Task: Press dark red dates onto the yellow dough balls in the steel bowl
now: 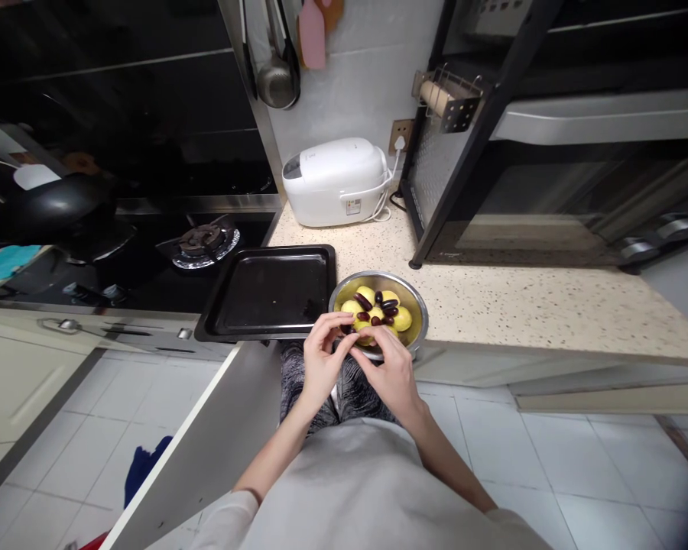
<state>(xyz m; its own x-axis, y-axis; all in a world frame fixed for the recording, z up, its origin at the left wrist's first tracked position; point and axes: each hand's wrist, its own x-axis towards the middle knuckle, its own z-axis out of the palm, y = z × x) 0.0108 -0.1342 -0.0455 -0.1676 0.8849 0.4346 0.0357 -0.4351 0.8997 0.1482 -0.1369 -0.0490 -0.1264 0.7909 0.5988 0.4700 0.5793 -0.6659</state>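
A round metal bowl (420,305) stands at the counter's front edge, straight ahead of me. Inside it are several yellow dough-like balls (402,319), with dark red, oval, date-like fruits (362,302) lying on and between them. My left hand (322,357) and my right hand (391,370) meet over the bowl's near rim. On both, thumb and fingers are pinched together, the tips almost touching. Whatever sits between the fingertips is too small or too hidden to make out. The hands cover the near part of the bowl.
Left of the bowl lies a black baking tray (275,294), partly over the counter edge. Behind stands a white rice cooker (338,183), plugged in. A gas burner (203,241) and wok (46,210) are at left, an oven (527,198) at right. A pale panel (177,451) juts out below.
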